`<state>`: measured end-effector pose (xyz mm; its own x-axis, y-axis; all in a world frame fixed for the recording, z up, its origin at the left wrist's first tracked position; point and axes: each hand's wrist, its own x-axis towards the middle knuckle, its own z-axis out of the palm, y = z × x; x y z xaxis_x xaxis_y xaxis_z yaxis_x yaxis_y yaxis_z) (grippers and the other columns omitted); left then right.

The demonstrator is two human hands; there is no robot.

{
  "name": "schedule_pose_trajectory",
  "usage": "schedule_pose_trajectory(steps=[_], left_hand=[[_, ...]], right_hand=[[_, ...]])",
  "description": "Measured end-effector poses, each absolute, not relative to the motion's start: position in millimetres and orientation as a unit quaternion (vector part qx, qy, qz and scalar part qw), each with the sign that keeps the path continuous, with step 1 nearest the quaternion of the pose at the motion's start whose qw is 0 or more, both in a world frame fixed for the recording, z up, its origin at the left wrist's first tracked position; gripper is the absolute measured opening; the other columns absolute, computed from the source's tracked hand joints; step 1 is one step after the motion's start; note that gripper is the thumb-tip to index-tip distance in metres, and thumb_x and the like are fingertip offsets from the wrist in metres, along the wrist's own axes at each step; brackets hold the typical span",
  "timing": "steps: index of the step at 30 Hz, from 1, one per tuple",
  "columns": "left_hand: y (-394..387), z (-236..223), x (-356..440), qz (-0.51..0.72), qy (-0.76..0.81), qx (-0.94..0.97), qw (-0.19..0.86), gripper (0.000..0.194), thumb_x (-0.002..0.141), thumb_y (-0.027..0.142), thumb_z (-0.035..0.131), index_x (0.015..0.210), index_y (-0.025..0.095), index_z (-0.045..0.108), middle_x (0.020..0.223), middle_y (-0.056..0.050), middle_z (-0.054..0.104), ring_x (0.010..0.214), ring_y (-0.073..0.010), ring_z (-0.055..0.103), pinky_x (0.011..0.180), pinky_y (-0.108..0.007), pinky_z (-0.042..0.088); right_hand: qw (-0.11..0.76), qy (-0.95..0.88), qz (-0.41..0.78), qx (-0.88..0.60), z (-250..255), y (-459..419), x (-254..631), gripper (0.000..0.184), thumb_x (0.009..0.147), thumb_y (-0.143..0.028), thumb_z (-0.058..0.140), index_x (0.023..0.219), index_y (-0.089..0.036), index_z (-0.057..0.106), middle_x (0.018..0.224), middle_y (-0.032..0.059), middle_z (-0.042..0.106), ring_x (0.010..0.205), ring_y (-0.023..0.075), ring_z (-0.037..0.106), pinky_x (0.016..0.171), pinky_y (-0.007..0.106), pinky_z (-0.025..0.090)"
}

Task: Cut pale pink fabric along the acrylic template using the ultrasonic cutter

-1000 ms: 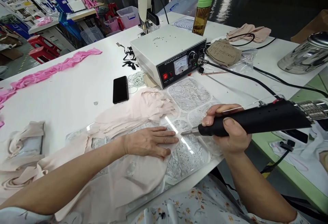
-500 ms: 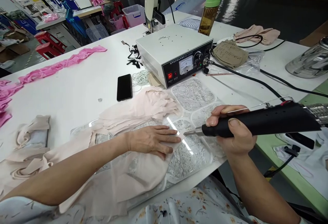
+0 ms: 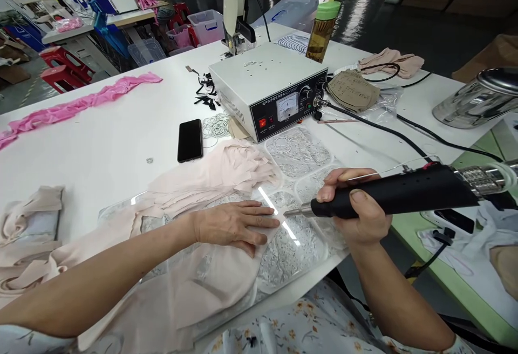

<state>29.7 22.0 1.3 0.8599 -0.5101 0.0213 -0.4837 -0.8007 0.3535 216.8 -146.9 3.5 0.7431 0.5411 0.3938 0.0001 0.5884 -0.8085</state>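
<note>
My left hand (image 3: 234, 225) lies flat, fingers stretched out, pressing a pale pink fabric piece (image 3: 210, 278) onto a clear plastic sheet (image 3: 299, 154) over white lace shapes. My right hand (image 3: 356, 208) is wrapped round a black handheld ultrasonic tool (image 3: 400, 195). Its metal tip (image 3: 289, 213) points left, just beside my left fingertips at the fabric's edge. A black cable (image 3: 376, 127) runs from the tool to the white control box (image 3: 267, 84) with a dial and red switch.
A black phone (image 3: 190, 140) and coiled white elastic (image 3: 216, 126) lie by the box. Behind it are a bottle with a green cap (image 3: 321, 25), a steel pot (image 3: 473, 97), a pink fabric strip (image 3: 81, 103) and beige fabric (image 3: 24, 235). A person works at a far table.
Both hands hold nearly the same pose; the tool tip stays beside my left fingertips. The view shifted slightly as my head moved.
</note>
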Motion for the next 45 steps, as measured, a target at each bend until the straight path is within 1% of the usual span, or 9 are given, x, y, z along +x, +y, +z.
schedule_pose_trajectory(steps=[5, 9, 13, 19, 27, 33, 39, 45], left_hand=[[22.7, 0.9, 28.4, -0.063, -0.255, 0.947, 0.184, 0.020, 0.096, 0.036, 0.057, 0.104, 0.020, 0.066, 0.149, -0.007, 0.043, 0.145, -0.0228, 0.030, 0.122, -0.040, 0.024], [23.8, -0.6, 28.3, -0.042, -0.270, 0.947, 0.172, 0.021, 0.096, 0.036, 0.057, 0.104, 0.018, 0.066, 0.149, -0.009, 0.043, 0.145, -0.0239, 0.029, 0.121, -0.041, 0.026], [23.7, -0.4, 29.3, -0.028, -0.280, 0.947, 0.152, 0.025, 0.096, 0.038, 0.056, 0.103, 0.017, 0.066, 0.148, -0.010, 0.044, 0.144, -0.0247, 0.031, 0.120, -0.041, 0.028], [22.5, 2.1, 29.5, -0.014, -0.282, 0.948, 0.145, 0.023, 0.095, 0.037, 0.058, 0.101, 0.017, 0.068, 0.146, -0.011, 0.048, 0.141, -0.0262, 0.037, 0.119, -0.042, 0.031], [22.6, 0.5, 29.7, -0.001, -0.272, 0.943, 0.192, 0.017, 0.092, 0.034, 0.063, 0.101, 0.020, 0.068, 0.143, -0.009, 0.051, 0.141, -0.0227, 0.037, 0.120, -0.038, 0.029], [21.8, -2.2, 30.1, 0.002, -0.280, 0.942, 0.185, 0.019, 0.092, 0.035, 0.064, 0.100, 0.019, 0.069, 0.143, -0.009, 0.051, 0.140, -0.0248, 0.039, 0.119, -0.039, 0.030], [21.9, -4.3, 29.2, 0.000, -0.262, 0.940, 0.219, 0.019, 0.088, 0.035, 0.069, 0.102, 0.024, 0.069, 0.144, -0.005, 0.051, 0.141, -0.0215, 0.038, 0.120, -0.037, 0.029], [21.8, -3.0, 29.9, -0.008, -0.268, 0.942, 0.200, 0.020, 0.088, 0.036, 0.068, 0.103, 0.022, 0.069, 0.144, -0.007, 0.051, 0.140, -0.0238, 0.039, 0.119, -0.039, 0.030]], right_hand=[[0.833, -0.321, 0.172, -0.416, 2.5, -146.4, 219.3, 0.014, 0.073, -0.030, 0.066, 0.082, -0.021, 0.064, 0.077, 0.0023, 0.065, 0.049, 0.0129, 0.057, 0.048, 0.032, 0.050], [0.832, -0.324, 0.173, -0.415, 2.8, -145.7, 220.0, 0.015, 0.073, -0.032, 0.066, 0.082, -0.020, 0.064, 0.077, 0.0020, 0.064, 0.049, 0.0121, 0.057, 0.048, 0.031, 0.051], [0.828, -0.327, 0.171, -0.422, 3.3, -144.5, 219.6, 0.016, 0.074, -0.034, 0.066, 0.082, -0.021, 0.062, 0.077, 0.0018, 0.063, 0.049, 0.0116, 0.056, 0.048, 0.030, 0.051], [0.827, -0.336, 0.174, -0.415, 3.7, -142.2, 219.4, 0.016, 0.073, -0.033, 0.064, 0.083, -0.021, 0.062, 0.077, 0.0017, 0.063, 0.049, 0.0119, 0.056, 0.049, 0.031, 0.050], [0.827, -0.327, 0.205, -0.409, 10.4, -154.8, 211.6, 0.015, 0.072, -0.033, 0.065, 0.082, -0.022, 0.066, 0.076, 0.0023, 0.062, 0.046, 0.0120, 0.054, 0.044, 0.031, 0.048], [0.809, -0.348, 0.240, -0.408, 14.0, -164.9, 203.8, 0.016, 0.075, -0.033, 0.065, 0.085, -0.021, 0.067, 0.076, 0.0029, 0.059, 0.047, 0.0121, 0.053, 0.044, 0.032, 0.049], [0.793, -0.371, 0.246, -0.416, 14.4, -162.9, 198.6, 0.015, 0.076, -0.035, 0.066, 0.084, -0.023, 0.065, 0.076, 0.0022, 0.058, 0.047, 0.0122, 0.053, 0.044, 0.032, 0.050], [0.796, -0.374, 0.248, -0.406, 14.2, -163.4, 197.0, 0.015, 0.076, -0.032, 0.066, 0.087, -0.021, 0.066, 0.078, 0.0029, 0.059, 0.048, 0.0124, 0.055, 0.045, 0.033, 0.052]])
